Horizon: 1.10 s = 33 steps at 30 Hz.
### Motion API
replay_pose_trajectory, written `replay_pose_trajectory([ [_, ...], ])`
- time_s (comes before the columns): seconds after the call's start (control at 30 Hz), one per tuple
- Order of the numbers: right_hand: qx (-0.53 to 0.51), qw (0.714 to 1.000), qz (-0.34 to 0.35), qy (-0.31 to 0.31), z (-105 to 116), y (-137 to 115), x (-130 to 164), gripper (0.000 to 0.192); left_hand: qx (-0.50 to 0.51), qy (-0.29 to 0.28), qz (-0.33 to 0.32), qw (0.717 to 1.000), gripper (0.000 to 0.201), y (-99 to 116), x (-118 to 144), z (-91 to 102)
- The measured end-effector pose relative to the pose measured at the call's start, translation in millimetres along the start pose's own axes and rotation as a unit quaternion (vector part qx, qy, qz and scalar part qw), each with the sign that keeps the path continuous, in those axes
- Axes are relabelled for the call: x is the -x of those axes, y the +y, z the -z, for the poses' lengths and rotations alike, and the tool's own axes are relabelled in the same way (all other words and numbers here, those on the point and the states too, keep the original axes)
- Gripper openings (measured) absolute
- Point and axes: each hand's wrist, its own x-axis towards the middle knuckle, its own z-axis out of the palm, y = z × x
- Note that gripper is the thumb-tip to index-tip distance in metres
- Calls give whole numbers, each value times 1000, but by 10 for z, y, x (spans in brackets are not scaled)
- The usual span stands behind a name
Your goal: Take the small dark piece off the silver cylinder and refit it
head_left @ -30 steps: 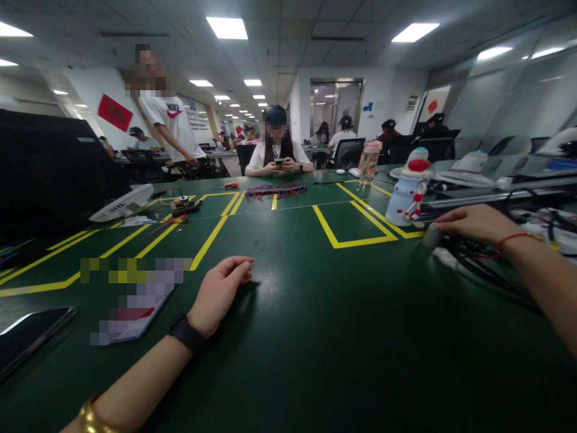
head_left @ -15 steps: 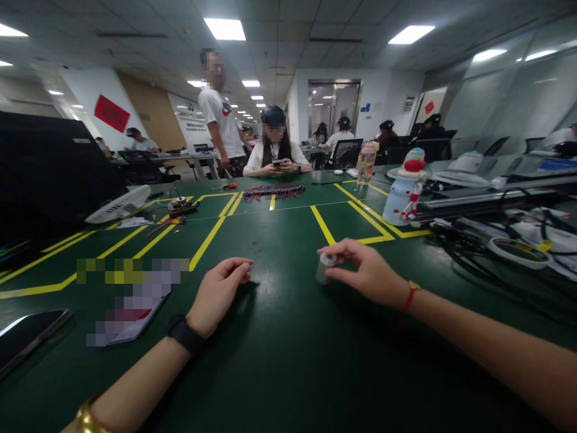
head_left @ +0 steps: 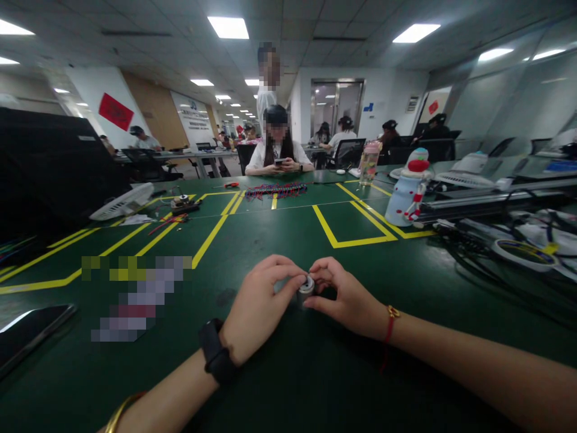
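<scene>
A small grey cylinder (head_left: 306,293) with a round, metallic-looking top stands upright at the middle of the green table (head_left: 288,373); its exact kind is not clear. My left hand (head_left: 258,304) reaches in from the left, thumb and fingers closed at the cylinder's upper rim. On the other side, my right hand (head_left: 350,300) grips it between thumb and curled fingers. Part of the cylinder's side is hidden behind the fingertips.
To the left lie a phone (head_left: 33,331) and a blurred-out flat item (head_left: 144,300). Cables (head_left: 482,252) and a blue bottle (head_left: 402,201) are at right. Bundled wires (head_left: 277,191) lie before a seated person (head_left: 279,150) across the table.
My right hand has brought the cylinder left and nearer to me. My left hand has moved right and closed on it too. A standing person behind has moved right.
</scene>
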Motion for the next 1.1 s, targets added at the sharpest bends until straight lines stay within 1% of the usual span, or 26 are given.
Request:
replay_pose_trajectory([
  [0.1, 50, 998, 15, 26, 0, -14, 18, 43, -9, 50, 23, 998, 22, -90, -2, 47],
  [0.13, 67, 997, 17, 37, 5, -15, 23, 41, -14, 56, 33, 998, 23, -136, 7, 60],
  [0.2, 90, 994, 17, 54, 17, -11, 30, 37, -32, 37, 51, 998, 23, -228, 39, 62],
  [0.3, 82, 995, 15, 48, 29, 1, 32, 33, -81, -36, 63, 994, 22, -316, 102, -3],
  [0.37, 68, 997, 18, 40, 23, 3, 34, 34, -113, -63, 62, 990, 21, -336, 129, -65],
  [0.43, 69, 997, 25, 38, 6, -7, 38, 42, -127, -71, 59, 988, 21, -338, 134, -111],
  [0.5, 86, 995, 34, 30, -6, -26, 39, 47, -118, -80, 59, 988, 22, -336, 123, -121],
  [0.57, 108, 993, 37, 25, 27, -42, 28, 45, -88, -86, 63, 990, 25, -341, 105, -87],
  [0.6, 121, 992, 33, 32, 77, -40, 15, 41, -68, -83, 68, 992, 27, -349, 95, -53],
  [0.67, 164, 983, 5, 80, 271, -1, -18, 37, -29, -61, 95, 993, 33, -384, 73, 44],
  [0.7, 201, 973, -17, 115, 420, 40, -33, 36, -17, -44, 115, 992, 35, -417, 62, 103],
  [0.73, 248, 956, -41, 150, 601, 96, -45, 35, -10, -24, 137, 990, 36, -462, 51, 164],
  [0.77, 303, 933, -69, 182, 806, 164, -48, 35, -7, -4, 157, 988, 37, -520, 42, 224],
  [0.83, 418, 868, -140, 229, 1253, 318, -25, 37, 3, 35, 188, 981, 38, -666, 31, 326],
  [0.87, 462, 831, -190, 245, 1471, 395, 3, 39, 15, 52, 202, 978, 38, -744, 29, 362],
  [0.9, 490, 800, -235, 254, 1672, 463, 39, 42, 29, 66, 216, 974, 39, -818, 28, 385],
  [0.93, 504, 777, -274, 259, 1845, 521, 79, 45, 41, 75, 227, 970, 40, -880, 29, 397],
  [0.97, 509, 762, -304, 260, 1985, 564, 118, 47, 50, 82, 235, 967, 41, -925, 30, 397],
  [1.03, 505, 752, -334, 260, 2144, 603, 173, 50, 60, 89, 245, 964, 40, -958, 29, 371],
  [1.07, 507, 745, -344, 263, 2158, 597, 182, 52, 61, 89, 245, 963, 39, -949, 27, 349],
  [1.1, 514, 735, -350, 270, 2126, 575, 175, 55, 60, 89, 242, 964, 38, -928, 23, 326],
])
